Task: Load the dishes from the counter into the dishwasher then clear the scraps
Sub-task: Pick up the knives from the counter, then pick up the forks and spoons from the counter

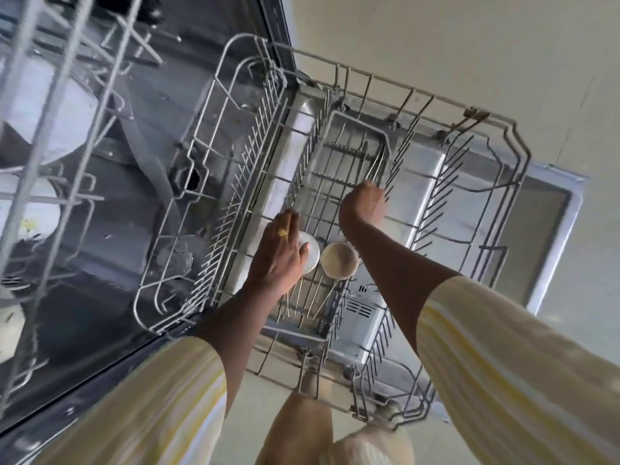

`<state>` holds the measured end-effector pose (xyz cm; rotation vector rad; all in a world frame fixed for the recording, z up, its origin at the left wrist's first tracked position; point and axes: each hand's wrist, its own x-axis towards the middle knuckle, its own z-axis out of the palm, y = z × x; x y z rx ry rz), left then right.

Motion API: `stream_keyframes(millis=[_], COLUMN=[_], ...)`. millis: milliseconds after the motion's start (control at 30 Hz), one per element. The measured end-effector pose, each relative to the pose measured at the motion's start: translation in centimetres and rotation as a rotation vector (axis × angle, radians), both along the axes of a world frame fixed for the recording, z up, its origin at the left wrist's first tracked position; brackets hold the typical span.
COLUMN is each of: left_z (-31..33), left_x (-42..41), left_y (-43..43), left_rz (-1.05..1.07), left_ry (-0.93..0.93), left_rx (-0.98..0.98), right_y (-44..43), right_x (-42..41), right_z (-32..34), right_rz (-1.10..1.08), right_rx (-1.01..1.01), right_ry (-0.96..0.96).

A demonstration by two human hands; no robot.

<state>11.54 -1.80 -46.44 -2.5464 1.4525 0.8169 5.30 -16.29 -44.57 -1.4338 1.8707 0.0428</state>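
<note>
Gripping one white bowl [312, 258] with left hand [280, 260] fingers [290, 219] and thumb, held it just beside one beige cup [339, 263] in the lower rack [526, 156]. Right hand [364, 209] fingers [370, 190] curled among tines; could not tell whether holding. Counted two racks, upper rack [67, 95] left.
</note>
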Motion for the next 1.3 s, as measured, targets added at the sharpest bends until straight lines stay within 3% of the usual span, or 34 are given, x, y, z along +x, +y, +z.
stream_keyframes(millis=[133,433,733,933,1067,1300], left_z=[0.1,-0.6,2.5,6.9,10.0,17.5], left_x=[-0.2,-1.4,-3.1,-5.7,-8.5,-13.0], left_y=[0.0,0.2,0.8,1.2,1.6,5.8], left_rz=[-0.086,-0.038,-0.045,0.044,0.242,0.385], left_ry=[-0.064,0.006,-0.034,-0.034,0.016,-0.035], left_rx=[-0.007,0.09,0.11,0.006,-0.064,-0.177], right_y=[-0.1,0.1,2.2,4.9,6.8,10.3], right_x=[0.5,-0.1,-2.9,-5.3,-7.4,-11.3], right_z=[-0.8,-1.2,0.8,5.1,8.8,15.9], right_rz=[0.02,0.194,0.404,0.72,0.856,1.082], right_rx=[0.062,0.133,0.05,-0.026,-0.041,-0.118], right_ry=[-0.011,-0.008,-0.006,-0.026,-0.033,-0.034])
